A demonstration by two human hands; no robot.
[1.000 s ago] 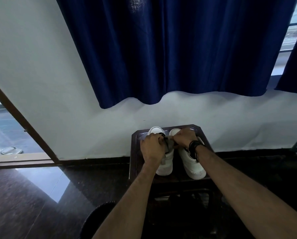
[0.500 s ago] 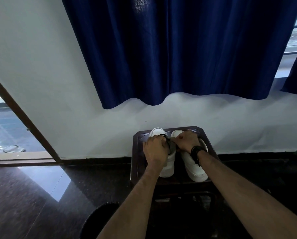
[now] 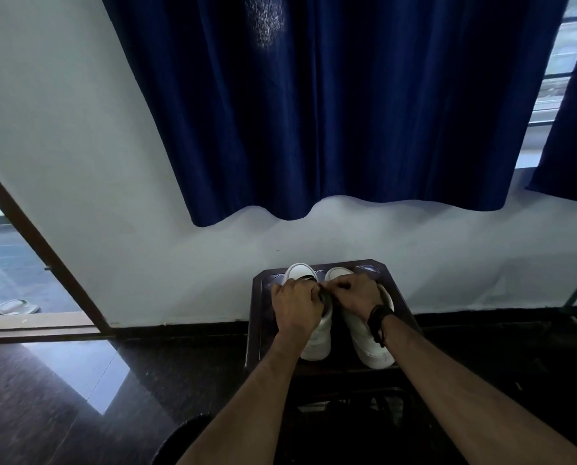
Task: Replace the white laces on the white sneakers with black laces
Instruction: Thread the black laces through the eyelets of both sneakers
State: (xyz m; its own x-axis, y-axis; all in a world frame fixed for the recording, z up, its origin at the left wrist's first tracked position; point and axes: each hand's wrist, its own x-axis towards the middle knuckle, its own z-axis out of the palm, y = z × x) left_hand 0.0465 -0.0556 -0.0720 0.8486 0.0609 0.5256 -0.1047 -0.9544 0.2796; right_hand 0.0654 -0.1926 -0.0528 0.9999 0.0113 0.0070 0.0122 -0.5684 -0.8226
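Observation:
Two white sneakers stand side by side on a small dark table [image 3: 258,317], toes toward me. My left hand [image 3: 295,307] covers the lacing area of the left sneaker [image 3: 319,340], fingers curled. My right hand [image 3: 355,295], with a black band on its wrist, reaches across from over the right sneaker [image 3: 367,344] and meets the left hand above the left sneaker's tongue. A short bit of black lace [image 3: 324,297] shows between the fingertips of both hands, which pinch it. The rest of the lacing is hidden under the hands.
The table stands against a white wall under a dark blue curtain [image 3: 330,105]. A doorway with a brown frame [image 3: 45,256] opens at the left. A dark round object [image 3: 179,441] sits on the glossy dark floor near my left forearm.
Both hands stay together over the left sneaker, with only small finger shifts. The view has tilted slightly, so the table sits a little lower in frame.

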